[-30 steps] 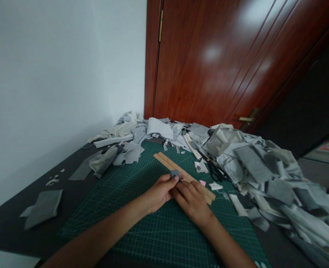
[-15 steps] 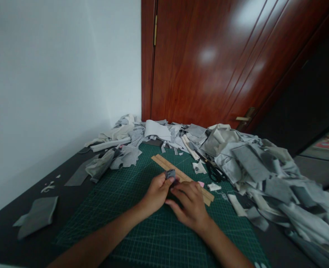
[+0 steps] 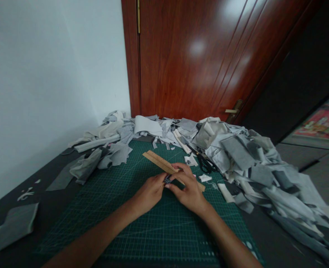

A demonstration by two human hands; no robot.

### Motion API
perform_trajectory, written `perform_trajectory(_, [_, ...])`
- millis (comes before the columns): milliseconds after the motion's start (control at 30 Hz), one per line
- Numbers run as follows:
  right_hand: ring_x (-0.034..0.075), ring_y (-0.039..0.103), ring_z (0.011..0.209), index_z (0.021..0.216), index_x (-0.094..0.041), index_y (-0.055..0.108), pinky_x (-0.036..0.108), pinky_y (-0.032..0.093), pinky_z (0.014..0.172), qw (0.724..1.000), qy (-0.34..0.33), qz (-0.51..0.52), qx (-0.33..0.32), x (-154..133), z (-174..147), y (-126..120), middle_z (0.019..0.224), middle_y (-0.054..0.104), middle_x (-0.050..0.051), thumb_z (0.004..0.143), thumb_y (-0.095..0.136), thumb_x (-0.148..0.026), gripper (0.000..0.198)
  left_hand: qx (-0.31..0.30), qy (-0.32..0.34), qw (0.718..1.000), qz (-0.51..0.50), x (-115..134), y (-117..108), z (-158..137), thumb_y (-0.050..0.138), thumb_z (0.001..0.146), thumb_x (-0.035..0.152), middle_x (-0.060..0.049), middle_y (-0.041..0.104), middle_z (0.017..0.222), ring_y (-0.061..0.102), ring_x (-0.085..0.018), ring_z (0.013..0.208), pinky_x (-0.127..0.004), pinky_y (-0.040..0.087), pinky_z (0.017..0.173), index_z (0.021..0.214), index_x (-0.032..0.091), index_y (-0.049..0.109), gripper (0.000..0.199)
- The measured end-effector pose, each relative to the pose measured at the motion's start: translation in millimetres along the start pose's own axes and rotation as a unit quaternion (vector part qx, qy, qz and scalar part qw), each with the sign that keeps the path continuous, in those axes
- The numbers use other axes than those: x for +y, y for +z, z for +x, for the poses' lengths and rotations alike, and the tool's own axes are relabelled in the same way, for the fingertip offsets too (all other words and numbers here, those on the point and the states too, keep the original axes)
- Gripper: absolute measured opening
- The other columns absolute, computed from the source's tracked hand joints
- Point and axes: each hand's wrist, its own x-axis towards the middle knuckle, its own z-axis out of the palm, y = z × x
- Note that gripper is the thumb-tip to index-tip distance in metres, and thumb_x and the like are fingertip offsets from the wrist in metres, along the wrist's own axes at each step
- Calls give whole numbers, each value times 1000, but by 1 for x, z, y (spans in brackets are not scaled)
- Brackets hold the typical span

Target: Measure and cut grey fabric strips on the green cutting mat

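Between my two hands is a small bunched piece of dark grey fabric (image 3: 168, 179), mostly covered by fingers. My left hand (image 3: 151, 190) grips it from the left, fingers closed. From the other side, the thumb and fingertips of my right hand (image 3: 187, 186) pinch it. Both hands are held over a green cutting mat (image 3: 119, 223) with a printed grid. Behind them a wooden ruler (image 3: 157, 160) lies slanting across the mat, partly hidden by the right hand.
Heaped grey and white fabric scraps (image 3: 237, 152) line the back and right side. Black-handled scissors (image 3: 206, 163) lie by the right heap. More scraps (image 3: 88, 163) and a folded grey piece (image 3: 16, 223) lie at left. A white wall (image 3: 41, 74) and wooden door (image 3: 181, 67) stand behind.
The right hand has closed in on the grey fabric, which now sits lower between both hands. The whole view has shifted, so the surroundings appear further left.
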Motion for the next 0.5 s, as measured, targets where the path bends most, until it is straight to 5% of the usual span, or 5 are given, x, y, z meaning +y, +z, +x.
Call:
perform_trajectory(200, [28, 61, 120, 100, -27, 68, 48, 53, 102, 999, -21, -24, 23, 0, 1, -2, 128, 62, 11, 89, 76, -24, 14, 5, 3, 1000, 12, 1, -2, 1, 44, 93, 7, -5, 74, 109, 71, -22, 104, -32, 53, 96, 113, 23, 65, 34])
perform_trajectory(500, [28, 62, 116, 104, -25, 72, 47, 53, 97, 987, -88, -112, -75, -5, 6, -17, 126, 66, 11, 98, 64, -25, 10, -9, -2, 998, 63, 2, -4, -1, 44, 92, 7, -6, 73, 104, 70, -23, 102, -35, 53, 95, 105, 22, 64, 28])
